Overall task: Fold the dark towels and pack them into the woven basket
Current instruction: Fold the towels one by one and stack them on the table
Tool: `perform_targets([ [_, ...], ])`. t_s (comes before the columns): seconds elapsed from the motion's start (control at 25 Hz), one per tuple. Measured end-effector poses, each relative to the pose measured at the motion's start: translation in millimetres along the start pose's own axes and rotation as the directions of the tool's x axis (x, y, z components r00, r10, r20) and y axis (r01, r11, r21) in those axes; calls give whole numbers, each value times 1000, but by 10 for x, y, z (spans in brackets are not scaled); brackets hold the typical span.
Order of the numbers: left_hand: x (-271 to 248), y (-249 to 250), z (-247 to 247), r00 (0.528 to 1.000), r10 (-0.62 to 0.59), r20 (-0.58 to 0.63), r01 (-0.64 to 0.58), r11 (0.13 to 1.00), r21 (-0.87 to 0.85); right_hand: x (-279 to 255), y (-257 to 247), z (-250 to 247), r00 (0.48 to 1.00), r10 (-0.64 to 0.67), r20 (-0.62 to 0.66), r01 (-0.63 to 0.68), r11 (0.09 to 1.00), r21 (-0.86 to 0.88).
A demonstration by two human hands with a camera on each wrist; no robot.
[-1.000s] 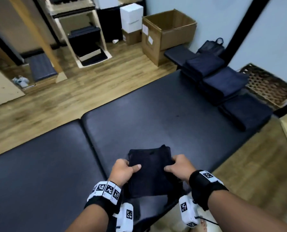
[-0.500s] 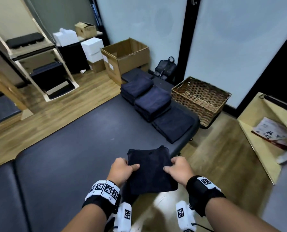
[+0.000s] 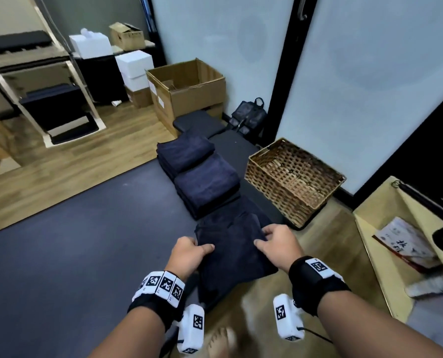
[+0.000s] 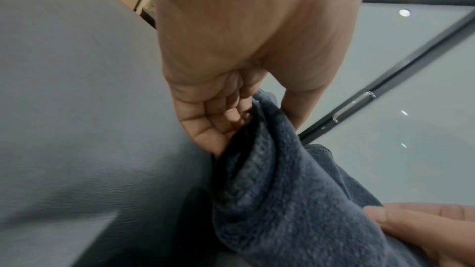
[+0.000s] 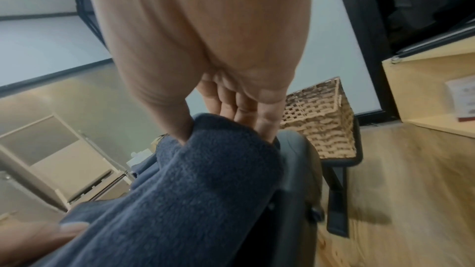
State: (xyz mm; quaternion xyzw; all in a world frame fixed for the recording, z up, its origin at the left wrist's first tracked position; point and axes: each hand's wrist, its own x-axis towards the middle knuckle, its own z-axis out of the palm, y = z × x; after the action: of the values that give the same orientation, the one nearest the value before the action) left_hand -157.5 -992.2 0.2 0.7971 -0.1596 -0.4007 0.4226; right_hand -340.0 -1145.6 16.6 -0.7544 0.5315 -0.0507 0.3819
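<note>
— While both hands are gripping that folded towel (image 3: 234,250), left hand (image 3: 189,254) and right hand (image 3: 279,248) curled on opposite sides, where is the woven basket (image 3: 294,180) sitting?

— Ahead and rightward, at the tabletop's (image 3: 86,241) far right corner; the right hand is being nearer.

The right hand (image 5: 205,52) pinches a folded dark towel (image 5: 185,186), thumb on 1 side, fingers (image 5: 241,109) on the other. The woven basket (image 5: 321,121) sits at 2 o'clock of the towel.
</note>
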Motion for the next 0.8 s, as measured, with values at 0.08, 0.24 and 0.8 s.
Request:
perform_targets([
  [0.08, 120, 214, 129, 999, -14, -40, 13, 1000, -9, 303, -91, -174, 998, -57, -9, 56, 996, -66],
  [0.24, 404, 479, 347, 991, -43, -128, 39, 999, -33, 995, -196, -401, 983, -152, 105, 163, 981, -101],
  [0.8, 506, 379, 1198, 995, 4, -104, 86, 536, 840, 1797, 88, -222, 426, -503, 752, 900, 324, -292],
])
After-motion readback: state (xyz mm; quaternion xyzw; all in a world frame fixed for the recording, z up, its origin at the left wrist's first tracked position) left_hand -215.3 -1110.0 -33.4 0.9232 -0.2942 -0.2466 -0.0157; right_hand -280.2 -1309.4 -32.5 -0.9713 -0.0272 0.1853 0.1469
